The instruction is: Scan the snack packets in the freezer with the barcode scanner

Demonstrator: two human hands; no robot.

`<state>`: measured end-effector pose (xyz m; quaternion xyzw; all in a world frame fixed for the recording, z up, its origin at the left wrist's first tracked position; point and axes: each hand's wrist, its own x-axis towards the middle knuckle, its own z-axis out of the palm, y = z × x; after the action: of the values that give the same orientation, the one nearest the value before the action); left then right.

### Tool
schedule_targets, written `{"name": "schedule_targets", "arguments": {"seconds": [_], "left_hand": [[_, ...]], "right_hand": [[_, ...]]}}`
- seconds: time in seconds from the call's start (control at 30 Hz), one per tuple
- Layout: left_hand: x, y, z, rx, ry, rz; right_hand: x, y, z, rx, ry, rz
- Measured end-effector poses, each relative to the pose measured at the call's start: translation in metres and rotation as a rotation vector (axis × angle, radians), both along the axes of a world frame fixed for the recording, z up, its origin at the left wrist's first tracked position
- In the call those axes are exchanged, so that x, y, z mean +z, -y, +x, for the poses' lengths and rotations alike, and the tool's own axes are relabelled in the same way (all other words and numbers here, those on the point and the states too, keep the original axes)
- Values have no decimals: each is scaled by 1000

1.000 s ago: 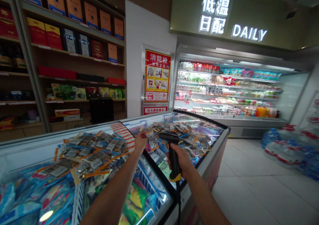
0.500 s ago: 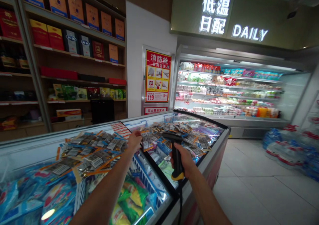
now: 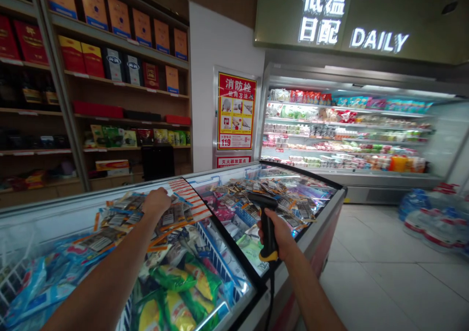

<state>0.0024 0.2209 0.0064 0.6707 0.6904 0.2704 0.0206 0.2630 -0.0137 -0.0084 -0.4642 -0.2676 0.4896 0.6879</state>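
Observation:
My right hand (image 3: 284,236) grips the handle of a black barcode scanner (image 3: 266,223) with a yellow base. The scanner points at a heap of barcode tags (image 3: 271,194) on the right glass lid of a chest freezer (image 3: 315,238). My left hand (image 3: 157,201) reaches over the left lid. Its fingers are curled down onto a second heap of orange-and-blue barcode tags (image 3: 117,221). What the fingers hold is hidden under the hand.
Bagged frozen goods (image 3: 176,292) fill the freezer under the glass. Shelves of boxed goods (image 3: 110,67) stand behind it, beside a red fire-hydrant poster (image 3: 236,111). An open chiller (image 3: 348,135) runs along the back wall. Packs of bottled water (image 3: 436,221) sit on the tiled floor at the right.
My left hand moved left from the right heap, where it pinched a tag, over to the left heap. The right hand and scanner shifted slightly right and down. The view panned a little.

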Motion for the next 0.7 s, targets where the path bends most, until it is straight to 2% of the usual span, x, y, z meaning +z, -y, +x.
{"name": "schedule_targets", "arguments": {"seconds": [0.07,0.17,0.3,0.4,0.53,0.7], "left_hand": [[-2,4,18,-47,-28,113],[-12,11,66,-254,-25,163],[-38,22,137,-520,-49,40],[-58,32,171,-651,-66,-43],[-70,41,181,-717,-104,-78],[-61,42,161,-685,-134,-76]], "right_hand": [[0,0,2,-17,-10,-12],[-2,-1,3,-36,-16,-28],[-5,-3,6,-39,4,-28],[-7,-4,9,-57,30,-38],[-6,-3,11,-71,51,-47],[-4,-3,5,-63,38,-26]]}}
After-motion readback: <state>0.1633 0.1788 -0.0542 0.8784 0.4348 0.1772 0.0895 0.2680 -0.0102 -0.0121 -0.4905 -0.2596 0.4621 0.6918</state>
